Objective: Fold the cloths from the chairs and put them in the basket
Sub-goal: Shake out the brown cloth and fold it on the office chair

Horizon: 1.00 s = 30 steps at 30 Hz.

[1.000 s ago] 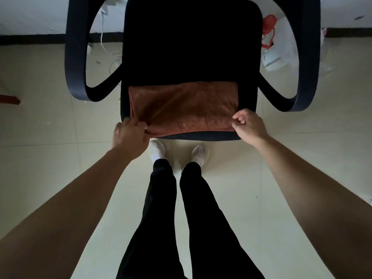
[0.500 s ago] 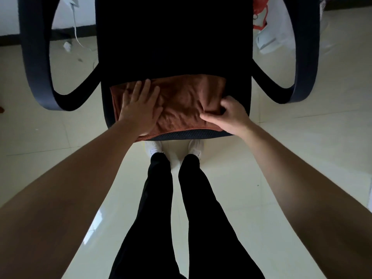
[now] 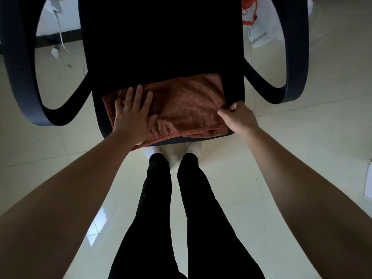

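Nearest the camera, two legs in black trousers (image 3: 181,218) are seen standing on the pale tiled floor (image 3: 261,178), with white shoes (image 3: 193,148) just below the front edge of the seat, between the two forearms. Both bare forearms are stretched forward to a black office chair (image 3: 161,37).

The left hand (image 3: 132,115) is laid flat, palm down, with the fingers (image 3: 138,95) spread and extended, and is pressed on the left part of a rust-brown cloth (image 3: 185,109); nothing is gripped by it. The right hand (image 3: 239,117) is curled at the cloth's right edge, where the fabric is pinched between thumb and bent fingers close to the near right corner.

The cloth is spread over the front part of the chair's seat, between the two hands, already doubled over so that a stitched hem is shown along its near edge. Soft creases are seen running from under the left palm towards the right hand. A strip of dark mesh seat edge (image 3: 177,139) is exposed just in front of the hem, and the near left corner of the cloth is draped slightly over it, under the left wrist.

Beyond the hands, the dark seat and backrest are seen only as a black mass. A curved armrest (image 3: 18,81) is looped outward left of the left hand, and a second armrest (image 3: 298,57) right of the right hand.

Farthest off, a white cable (image 3: 60,31) is seen on the floor through the left armrest loop, and a red-and-white bag (image 3: 251,19) beyond the right hand.
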Available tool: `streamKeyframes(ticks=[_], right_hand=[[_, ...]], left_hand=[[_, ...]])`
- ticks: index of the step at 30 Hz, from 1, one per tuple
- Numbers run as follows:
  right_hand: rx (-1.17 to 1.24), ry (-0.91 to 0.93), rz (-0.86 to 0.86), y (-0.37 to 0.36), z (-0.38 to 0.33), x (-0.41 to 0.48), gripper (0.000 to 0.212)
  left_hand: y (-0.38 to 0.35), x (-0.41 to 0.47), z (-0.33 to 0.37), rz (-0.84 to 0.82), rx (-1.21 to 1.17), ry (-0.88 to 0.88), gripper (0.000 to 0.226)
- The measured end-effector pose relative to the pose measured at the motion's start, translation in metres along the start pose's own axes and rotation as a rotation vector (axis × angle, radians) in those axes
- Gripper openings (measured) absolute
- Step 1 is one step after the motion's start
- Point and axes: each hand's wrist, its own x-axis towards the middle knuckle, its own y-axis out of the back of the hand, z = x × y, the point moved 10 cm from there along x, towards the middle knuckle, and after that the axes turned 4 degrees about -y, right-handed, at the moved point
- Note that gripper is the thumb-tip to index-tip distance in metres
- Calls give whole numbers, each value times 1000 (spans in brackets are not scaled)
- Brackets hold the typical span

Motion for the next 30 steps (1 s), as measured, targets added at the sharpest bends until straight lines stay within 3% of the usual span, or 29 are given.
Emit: streamKeyframes(ticks=[3, 6, 7, 9, 11, 14, 16, 20, 23, 26, 30], right_hand=[[-64, 136, 262, 23, -22, -17, 48], [-141, 603, 584, 31, -70, -61, 38], [-214, 762, 606, 18, -80, -73, 38], [-472, 958, 471, -30, -73, -75, 51], [-747, 984, 269, -73, -44, -62, 75], [-790, 938, 178, -81, -31, -55, 86], [-767, 958, 187, -75, -45, -63, 86], [-676, 1122, 367, -56, -90, -78, 74], [-803, 1177, 334, -70, -128, -66, 102], [-998, 1020, 219, -82, -141, -26, 132], [-1003, 890, 127, -78, -141, -7, 145]], left_hand=[[19, -11, 9, 152, -30, 14, 62], [22, -28, 26, 245, -49, -29, 61], [11, -35, 28, 203, -38, -51, 63], [-16, -50, 20, 124, 28, -83, 67], [-33, -63, 3, 89, 86, -118, 67], [-36, -67, -7, 91, 100, -197, 67], [-25, -63, -7, 109, 109, -238, 69], [-1, -51, -6, 202, 97, -178, 82], [2, -24, -14, 147, 66, -127, 106], [-6, -1, -30, 29, 117, -123, 120], [-2, 0, -28, 23, 86, -135, 124]])
